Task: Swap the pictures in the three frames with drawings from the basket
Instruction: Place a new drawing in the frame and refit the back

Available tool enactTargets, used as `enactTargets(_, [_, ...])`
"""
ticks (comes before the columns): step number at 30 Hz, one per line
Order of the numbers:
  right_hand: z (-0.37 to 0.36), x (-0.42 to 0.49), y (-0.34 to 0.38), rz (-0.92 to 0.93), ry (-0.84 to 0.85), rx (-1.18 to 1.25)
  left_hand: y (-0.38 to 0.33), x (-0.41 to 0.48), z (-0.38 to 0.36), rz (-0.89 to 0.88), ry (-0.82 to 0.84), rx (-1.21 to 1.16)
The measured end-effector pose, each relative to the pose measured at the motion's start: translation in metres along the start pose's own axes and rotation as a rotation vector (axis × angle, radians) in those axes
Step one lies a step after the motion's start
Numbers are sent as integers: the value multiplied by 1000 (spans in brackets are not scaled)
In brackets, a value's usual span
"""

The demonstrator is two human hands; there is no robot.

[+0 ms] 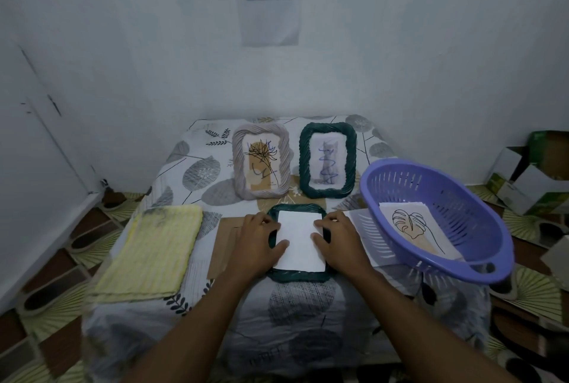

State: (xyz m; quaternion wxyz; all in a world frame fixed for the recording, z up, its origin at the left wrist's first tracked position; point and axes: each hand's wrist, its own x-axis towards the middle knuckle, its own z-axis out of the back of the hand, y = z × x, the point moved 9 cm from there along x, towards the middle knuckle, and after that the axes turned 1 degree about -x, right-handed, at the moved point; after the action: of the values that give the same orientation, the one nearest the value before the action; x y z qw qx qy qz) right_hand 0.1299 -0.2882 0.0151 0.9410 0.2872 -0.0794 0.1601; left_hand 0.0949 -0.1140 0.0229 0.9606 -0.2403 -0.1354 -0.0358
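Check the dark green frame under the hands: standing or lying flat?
Lying flat. The dark green frame lies on the table with white paper over its middle; the left hand and right hand press on it.

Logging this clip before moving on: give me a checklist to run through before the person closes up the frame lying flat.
1. White sheet lies inside the face-down dark green frame: ok.
2. Left hand and right hand press the sheet's side edges: ok.
3. Sheet squarely seated in the recess: cannot tell.
4. Which drawing faces down: cannot tell.
5. Leaf drawing left in the purple basket: ok.
6. Upright dark green frame shows a cat picture, not swapped: not ok.
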Motion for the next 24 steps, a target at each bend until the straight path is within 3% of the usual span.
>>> enactTargets(10, [5, -4, -4, 24, -57, 82, 1, -9, 8, -13, -60, -125])
enactTargets(24, [-1, -3, -4, 25, -51, 51, 2, -7, 5, 1, -56, -85])
